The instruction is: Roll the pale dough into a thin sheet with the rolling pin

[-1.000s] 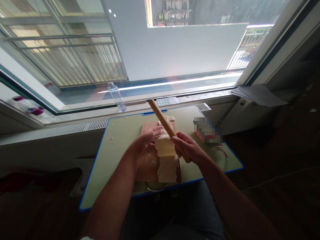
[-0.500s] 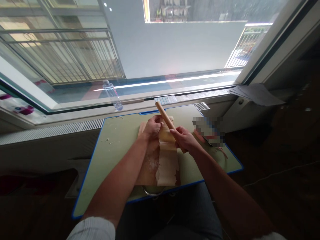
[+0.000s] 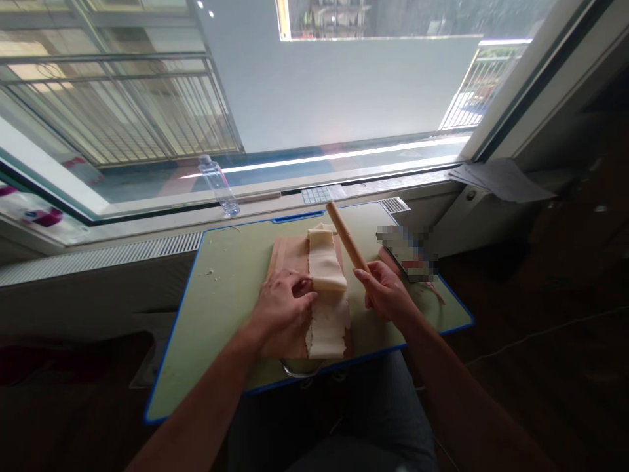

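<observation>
A long strip of pale rolled dough [image 3: 328, 333] with ragged edges lies along a wooden board [image 3: 287, 252], its far part folded over on itself. My left hand [image 3: 282, 301] is over the board at the strip's left side. Its fingers are curved, with thumb and forefinger apart and their tips at the dough's edge near the fold. To the right of the board, my right hand [image 3: 388, 288] is wrapped round the near end of a wooden rolling pin [image 3: 348, 236]. The pin slants up and away to the left, raised above the table, its far end near the dough's far end.
The board rests on a green, blue-edged folding table [image 3: 221, 341] with dough crumbs [image 3: 211, 272] at left. A pixelated object [image 3: 410, 255] lies at right. A clear bottle [image 3: 219, 187] stands on the windowsill; papers [image 3: 498, 183] lie at far right.
My left hand has come from the dough's far end back toward me, beside the fold. My right hand has moved right and slightly nearer with the rolling pin, uncovering the dough.
</observation>
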`<act>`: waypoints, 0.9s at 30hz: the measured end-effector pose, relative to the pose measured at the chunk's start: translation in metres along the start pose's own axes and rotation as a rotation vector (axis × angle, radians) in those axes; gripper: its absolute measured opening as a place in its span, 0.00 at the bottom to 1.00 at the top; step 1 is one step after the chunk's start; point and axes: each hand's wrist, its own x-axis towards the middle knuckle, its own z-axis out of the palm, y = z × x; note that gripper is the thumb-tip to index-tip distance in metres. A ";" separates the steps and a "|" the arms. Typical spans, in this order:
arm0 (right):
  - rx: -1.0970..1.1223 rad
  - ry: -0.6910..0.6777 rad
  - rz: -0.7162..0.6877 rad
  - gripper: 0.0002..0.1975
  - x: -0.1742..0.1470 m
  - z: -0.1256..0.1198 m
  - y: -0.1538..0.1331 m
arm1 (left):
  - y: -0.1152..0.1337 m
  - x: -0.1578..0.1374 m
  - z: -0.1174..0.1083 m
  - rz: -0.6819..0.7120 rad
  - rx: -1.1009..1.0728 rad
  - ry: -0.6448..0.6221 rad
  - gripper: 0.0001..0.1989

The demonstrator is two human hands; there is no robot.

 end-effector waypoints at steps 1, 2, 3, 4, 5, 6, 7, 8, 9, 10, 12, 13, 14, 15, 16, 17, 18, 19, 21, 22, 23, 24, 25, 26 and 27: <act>0.009 -0.006 0.013 0.26 -0.007 0.000 0.002 | 0.001 -0.004 0.004 0.034 0.010 0.010 0.17; 0.009 -0.018 0.030 0.25 -0.014 0.002 0.003 | 0.003 -0.005 0.009 0.054 0.014 0.024 0.16; -0.004 -0.026 0.044 0.25 -0.020 0.004 0.003 | 0.005 -0.004 0.013 0.057 0.006 0.042 0.15; -0.031 -0.031 0.049 0.24 -0.024 0.007 0.003 | 0.008 -0.002 0.017 0.048 -0.018 0.057 0.14; -0.070 -0.028 0.045 0.23 -0.027 0.011 0.003 | 0.010 -0.001 0.021 0.034 -0.055 0.063 0.13; -0.116 -0.016 0.033 0.22 -0.030 0.014 0.002 | 0.012 0.000 0.023 0.014 -0.102 0.067 0.12; -0.164 0.003 0.018 0.21 -0.031 0.016 0.001 | 0.013 0.000 0.025 -0.007 -0.154 0.067 0.12; -0.208 0.020 0.002 0.21 -0.033 0.018 0.000 | 0.014 -0.002 0.025 -0.026 -0.208 0.062 0.12; -0.242 0.031 -0.009 0.20 -0.034 0.019 0.000 | 0.013 -0.005 0.024 -0.040 -0.263 0.057 0.12; -0.261 0.037 -0.018 0.19 -0.036 0.020 -0.001 | 0.012 -0.008 0.022 -0.045 -0.316 0.052 0.12; -0.248 0.022 -0.030 0.18 -0.040 0.023 -0.002 | 0.009 -0.016 0.017 -0.033 -0.405 0.051 0.14; -0.221 0.004 -0.033 0.18 -0.043 0.026 -0.003 | 0.007 -0.020 0.014 -0.028 -0.437 0.058 0.14; -0.187 -0.019 -0.031 0.18 -0.046 0.029 -0.004 | 0.005 -0.024 0.011 -0.032 -0.458 0.071 0.15; -0.148 -0.045 -0.024 0.18 -0.050 0.033 -0.005 | 0.003 -0.027 0.009 -0.047 -0.467 0.084 0.15; -0.105 -0.071 -0.010 0.19 -0.054 0.037 -0.007 | 0.001 -0.030 0.007 -0.072 -0.468 0.094 0.16; -0.060 -0.100 0.011 0.19 -0.058 0.041 -0.009 | 0.000 -0.033 0.007 -0.101 -0.469 0.100 0.16; -0.012 -0.127 0.036 0.20 -0.062 0.044 -0.011 | -0.002 -0.036 0.007 -0.126 -0.475 0.104 0.16; 0.038 -0.155 0.064 0.21 -0.066 0.046 -0.013 | -0.002 -0.039 0.008 -0.143 -0.491 0.105 0.17; 0.130 -0.214 0.116 0.23 -0.072 0.047 -0.016 | -0.003 -0.044 0.012 -0.150 -0.541 0.109 0.18; 0.167 -0.245 0.135 0.24 -0.073 0.045 -0.017 | -0.002 -0.046 0.015 -0.143 -0.566 0.118 0.18; 0.194 -0.267 0.148 0.25 -0.073 0.042 -0.017 | -0.001 -0.048 0.018 -0.135 -0.586 0.129 0.17; 0.207 -0.277 0.152 0.26 -0.071 0.038 -0.017 | 0.000 -0.049 0.021 -0.129 -0.599 0.140 0.16; 0.204 -0.277 0.148 0.26 -0.068 0.033 -0.016 | 0.002 -0.049 0.024 -0.123 -0.612 0.150 0.15; 0.188 -0.263 0.139 0.26 -0.062 0.028 -0.016 | 0.003 -0.049 0.026 -0.116 -0.631 0.156 0.14; 0.164 -0.238 0.130 0.26 -0.055 0.022 -0.017 | 0.005 -0.048 0.027 -0.114 -0.661 0.158 0.13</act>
